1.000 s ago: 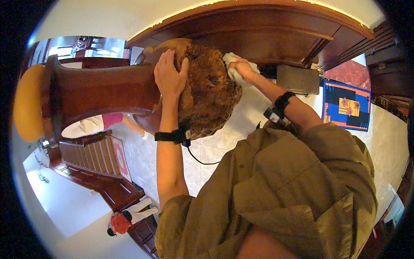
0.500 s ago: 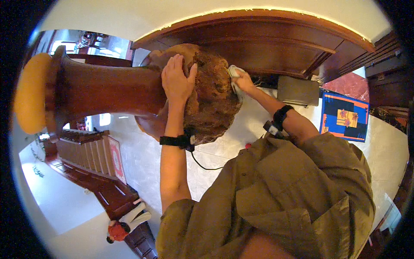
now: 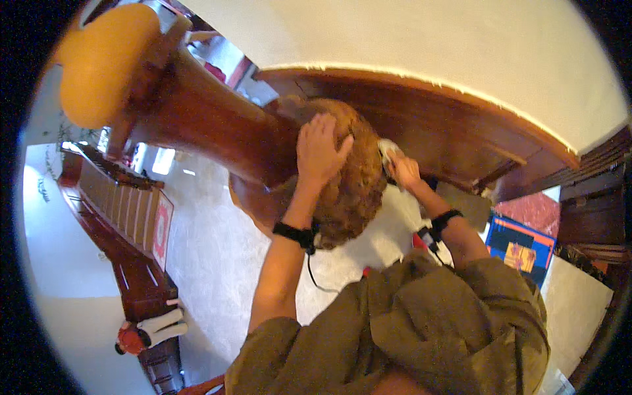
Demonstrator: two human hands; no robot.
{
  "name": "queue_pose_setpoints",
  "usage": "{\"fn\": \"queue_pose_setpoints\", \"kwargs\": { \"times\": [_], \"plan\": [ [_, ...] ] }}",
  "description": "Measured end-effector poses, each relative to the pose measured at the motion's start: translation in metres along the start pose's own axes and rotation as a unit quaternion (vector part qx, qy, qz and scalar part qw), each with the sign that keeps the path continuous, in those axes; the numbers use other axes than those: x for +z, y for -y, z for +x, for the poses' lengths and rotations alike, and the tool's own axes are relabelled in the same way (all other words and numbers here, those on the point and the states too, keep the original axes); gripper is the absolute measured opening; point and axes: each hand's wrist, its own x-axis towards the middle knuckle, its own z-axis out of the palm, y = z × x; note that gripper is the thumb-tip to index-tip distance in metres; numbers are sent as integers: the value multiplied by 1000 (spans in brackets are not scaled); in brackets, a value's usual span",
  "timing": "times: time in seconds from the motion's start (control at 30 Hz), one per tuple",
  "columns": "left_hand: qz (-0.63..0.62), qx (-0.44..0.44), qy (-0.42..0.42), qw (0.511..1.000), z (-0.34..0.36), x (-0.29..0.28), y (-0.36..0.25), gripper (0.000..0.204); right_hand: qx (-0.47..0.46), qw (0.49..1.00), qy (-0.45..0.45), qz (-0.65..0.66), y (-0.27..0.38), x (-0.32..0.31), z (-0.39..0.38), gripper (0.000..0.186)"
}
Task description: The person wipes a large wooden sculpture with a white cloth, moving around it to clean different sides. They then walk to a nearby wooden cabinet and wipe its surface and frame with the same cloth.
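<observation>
A large brown wooden piece has a rough, burl-like lump [image 3: 352, 191] at one end and a smooth, dark reddish column [image 3: 210, 118] running from it to the upper left. My left hand [image 3: 320, 153] rests on the lump beside the column, its fingers stretched and the thumb apart. At the lump's right side, my right hand [image 3: 405, 171] grips a whitish cloth [image 3: 387, 150] between lump and wall panelling. Part of the cloth is hidden by my fingers. Both wrists wear black straps, and a cable hangs from the left one.
Dark wood panelling [image 3: 434, 125] runs close behind the lump. A rounded yellow-orange form [image 3: 108, 62] tops the column. To the right are a dark box-like thing [image 3: 464, 204] and a blue and orange mat [image 3: 523, 250]. A staircase [image 3: 108, 191] and a person in red [image 3: 141, 337] appear at left.
My view has turned, so the wooden piece now slants and sits lower and further right. My left hand stays on the lump; my right hand still holds the cloth at its side.
</observation>
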Motion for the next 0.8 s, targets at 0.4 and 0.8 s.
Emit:
{"fn": "queue_pose_setpoints", "kwargs": {
  "times": [0.4, 0.8],
  "plan": [
    [37, 21, -29, 999, -1, 3, -2, 54, 263, 895, -64, 354, 23, 2, 17, 37],
    [38, 14, -12, 999, 1, 2, -4, 51, -178, 969, -107, 132, 102, -54, 27, 35]
  ]
}}
